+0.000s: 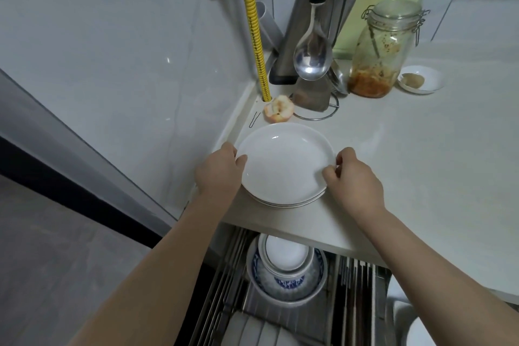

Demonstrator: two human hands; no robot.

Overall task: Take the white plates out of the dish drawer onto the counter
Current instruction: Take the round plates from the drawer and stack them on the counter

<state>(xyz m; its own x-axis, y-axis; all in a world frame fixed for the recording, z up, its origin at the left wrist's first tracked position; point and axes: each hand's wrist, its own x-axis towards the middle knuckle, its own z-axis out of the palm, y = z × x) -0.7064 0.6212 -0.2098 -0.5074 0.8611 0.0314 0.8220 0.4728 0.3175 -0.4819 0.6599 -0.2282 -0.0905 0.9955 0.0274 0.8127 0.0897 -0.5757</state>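
Note:
A small stack of white plates rests on the pale counter near its front left corner, against the wall. My left hand grips the stack's left rim, thumb on top. On the right rim, my right hand pinches the edge with fingers curled. Below the counter edge the dish drawer stands pulled out, a wire rack holding nested blue-and-white bowls and more white dishes at the bottom, partly hidden by my arms.
Behind the plates lie an eaten apple core and a yellow gas hose. A utensil rack with a ladle, a smeared glass jar and a small white saucer stand further back.

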